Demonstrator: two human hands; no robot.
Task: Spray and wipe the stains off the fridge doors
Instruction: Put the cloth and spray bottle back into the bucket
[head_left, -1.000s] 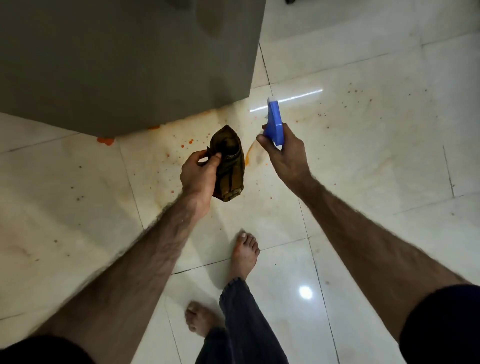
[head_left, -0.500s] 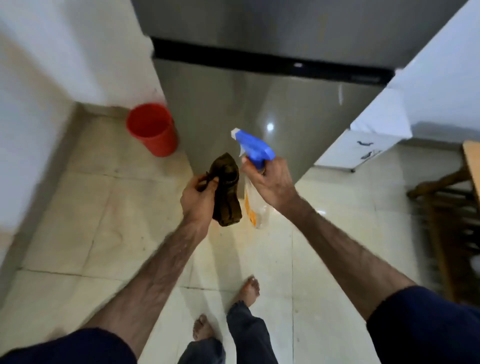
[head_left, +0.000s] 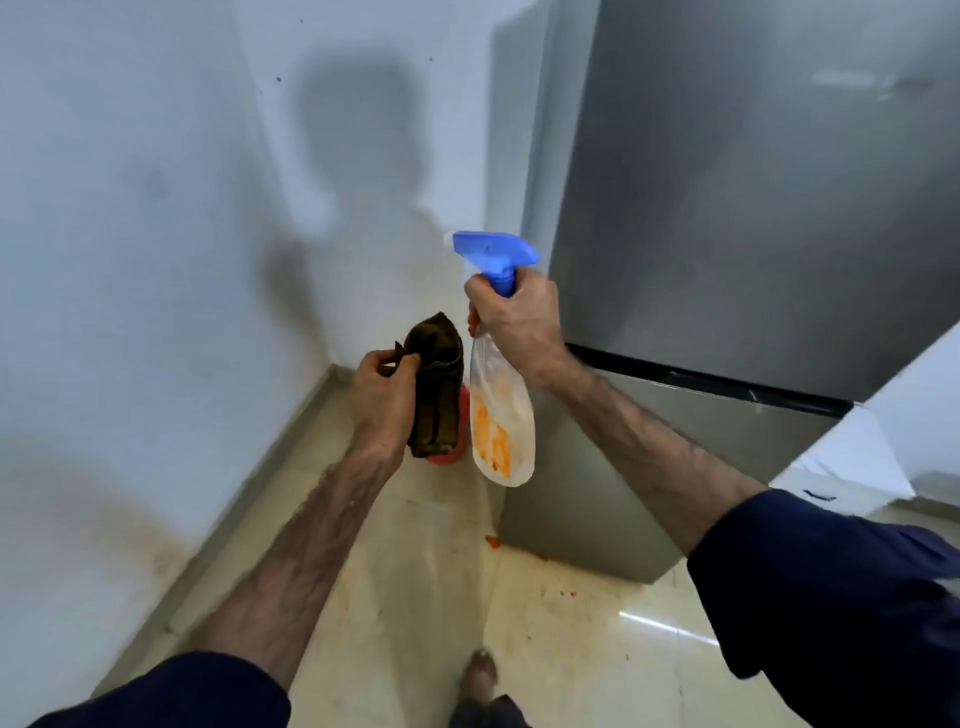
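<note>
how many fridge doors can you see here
2. The upper fridge door fills the top right, above the black dividing strip. The lower fridge door sits below that strip, behind the right forearm. The right edge of both is cut off by a white surface.

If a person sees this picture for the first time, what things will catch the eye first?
First the spray bottle with its bright blue trigger head, gripped at the neck by the right hand in the middle of the view. Just left of it, the left hand holds a folded dark brown cloth. Behind them the grey fridge fills the upper right.
</note>
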